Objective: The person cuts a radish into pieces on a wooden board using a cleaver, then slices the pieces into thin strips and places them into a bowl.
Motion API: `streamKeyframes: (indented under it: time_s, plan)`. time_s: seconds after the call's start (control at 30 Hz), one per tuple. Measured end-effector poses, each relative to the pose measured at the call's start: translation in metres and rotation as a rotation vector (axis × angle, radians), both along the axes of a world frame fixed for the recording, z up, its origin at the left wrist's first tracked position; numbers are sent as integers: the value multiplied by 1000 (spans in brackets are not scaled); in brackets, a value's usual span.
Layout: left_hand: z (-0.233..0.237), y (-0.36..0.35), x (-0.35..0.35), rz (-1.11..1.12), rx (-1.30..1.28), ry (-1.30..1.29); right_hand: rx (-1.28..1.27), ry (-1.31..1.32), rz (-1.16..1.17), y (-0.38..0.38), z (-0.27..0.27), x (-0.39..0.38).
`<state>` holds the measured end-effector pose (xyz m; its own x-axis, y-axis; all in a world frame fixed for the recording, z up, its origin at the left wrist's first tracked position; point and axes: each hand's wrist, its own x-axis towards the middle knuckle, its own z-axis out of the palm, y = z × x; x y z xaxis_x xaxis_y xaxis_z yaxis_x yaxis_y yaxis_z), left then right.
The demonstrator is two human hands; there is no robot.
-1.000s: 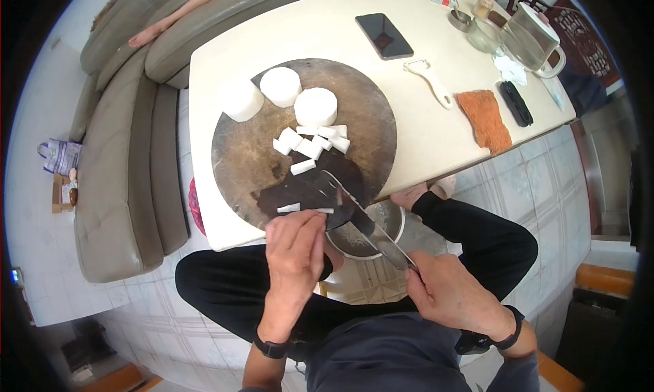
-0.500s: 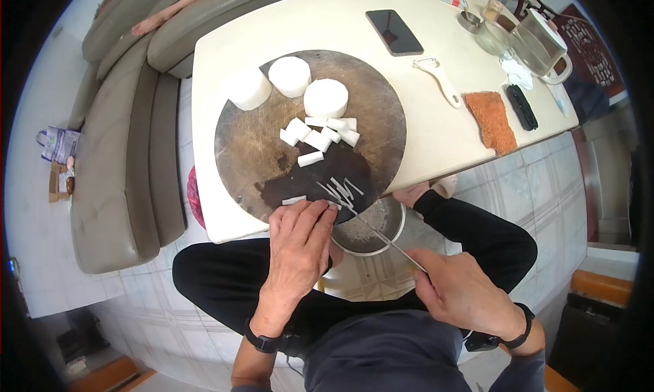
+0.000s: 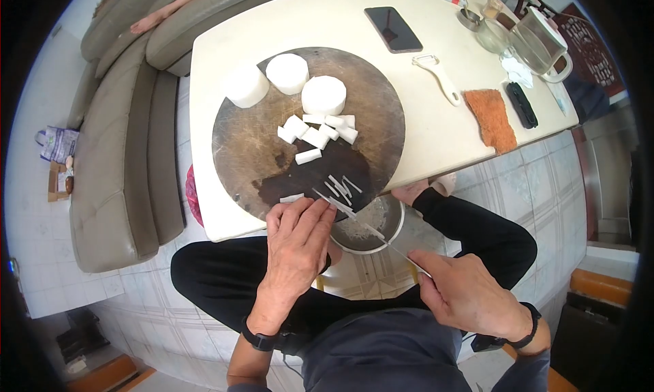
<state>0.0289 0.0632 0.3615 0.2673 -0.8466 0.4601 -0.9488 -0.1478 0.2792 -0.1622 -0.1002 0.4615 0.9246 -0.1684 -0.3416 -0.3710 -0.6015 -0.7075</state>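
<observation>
On the round wooden chopping board (image 3: 378, 119) stand three thick white radish chunks (image 3: 323, 95), with several small white radish blocks (image 3: 315, 138) in front of them. Thin white strips (image 3: 340, 187) lie on the dark wet patch near the board's front edge. My left hand (image 3: 296, 238) is closed there, its fingertips pressed down on a radish piece that they mostly hide; another white piece (image 3: 291, 198) shows just beyond the fingers. My right hand (image 3: 470, 290) grips a knife (image 3: 378, 236), whose thin blade slants up-left to the left fingertips.
Below the board's front edge a metal bowl (image 3: 392, 238) holds pale shreds. On the cream table (image 3: 436, 146) lie a phone (image 3: 393, 30), a white peeler (image 3: 439, 78), an orange cloth (image 3: 490, 121) and a black object (image 3: 522, 106). A glass pitcher (image 3: 538, 48) stands at the far right.
The knife blade has shifted slightly beside my left fingertips, and my right hand has moved a little to the right. My left hand keeps nearly the same place.
</observation>
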Motion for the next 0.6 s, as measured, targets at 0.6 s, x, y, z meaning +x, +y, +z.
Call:
streamKeyframes:
  time_s: [0.6]
  plan:
    - [-6, 1, -6, 48, -23, 22, -205, -140, 127, 7, -20, 31]
